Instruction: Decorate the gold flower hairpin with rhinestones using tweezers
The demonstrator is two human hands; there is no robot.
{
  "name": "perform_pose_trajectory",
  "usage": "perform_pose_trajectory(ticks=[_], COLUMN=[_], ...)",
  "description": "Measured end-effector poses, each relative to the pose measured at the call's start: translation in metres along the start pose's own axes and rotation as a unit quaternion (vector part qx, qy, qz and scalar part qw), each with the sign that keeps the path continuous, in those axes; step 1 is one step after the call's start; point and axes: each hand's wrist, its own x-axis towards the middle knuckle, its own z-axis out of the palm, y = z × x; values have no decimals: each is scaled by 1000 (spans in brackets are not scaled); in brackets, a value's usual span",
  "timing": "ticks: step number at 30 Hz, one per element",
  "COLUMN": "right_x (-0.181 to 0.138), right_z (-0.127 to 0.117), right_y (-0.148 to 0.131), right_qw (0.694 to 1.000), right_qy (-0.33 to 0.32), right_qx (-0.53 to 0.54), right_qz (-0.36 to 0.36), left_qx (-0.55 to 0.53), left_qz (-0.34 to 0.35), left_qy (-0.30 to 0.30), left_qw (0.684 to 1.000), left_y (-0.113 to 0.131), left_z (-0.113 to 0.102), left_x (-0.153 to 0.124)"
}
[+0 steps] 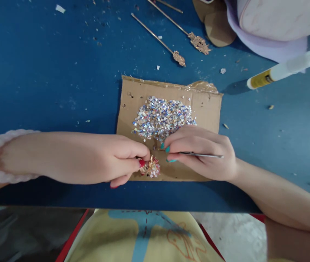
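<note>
My left hand [122, 158] pinches a gold-coloured ornament [153, 167] set with red and clear sparkling stones, over the front part of a cardboard sheet [208, 118]. Just right of it, my right hand [202, 153] is closed around tweezers [201, 155]. Their tip points left, close above the ornament, and a tiny piece seems to sit at it, too small to make out. Behind both hands, a spread of small iridescent rhinestones [165, 114] lies on the cardboard. My right fingers hide its front right edge.
Gold hairpins with ornate heads, one a smaller hairpin [178, 58] and one a larger hairpin [199, 43], lie behind the cardboard. A glue syringe [264, 79] stands at the right. A white and lilac object [269, 22] fills the back right corner. Scraps dot the blue table [48, 72].
</note>
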Motion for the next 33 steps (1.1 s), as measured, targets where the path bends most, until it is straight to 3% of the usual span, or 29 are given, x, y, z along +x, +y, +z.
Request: perform_pose_trajectory(ticks=[12,14,16,18,20,26,29,33], right_x=[0,0,0,0,-1,-2,-2,-1], right_z=[-6,-6,-5,-5,-5,-5,-5,-1], right_y=[-9,-11,-12,-12,-12,-12,-12,-12], right_qw=[997,997,997,997,997,998,998,997], right_qy=[33,27,13,4,0,-2,3,39], right_qx=[51,65,70,71,72,62,49,2], right_qz=[37,36,36,31,29,23,28,59], left_qx=[-31,-26,-42,-49,-46,-54,-43,-21], left_qz=[-16,-20,-4,-18,-28,-3,-25,-35], left_qy=[-10,13,-20,8,-5,-13,14,4], left_qw=[999,999,999,999,999,998,999,999], left_y=[3,6,10,14,18,17,15,13], left_z=[-2,-2,-2,-2,-2,-2,-2,-2], left_x=[-2,-3,-4,-5,-5,-3,-3,-3])
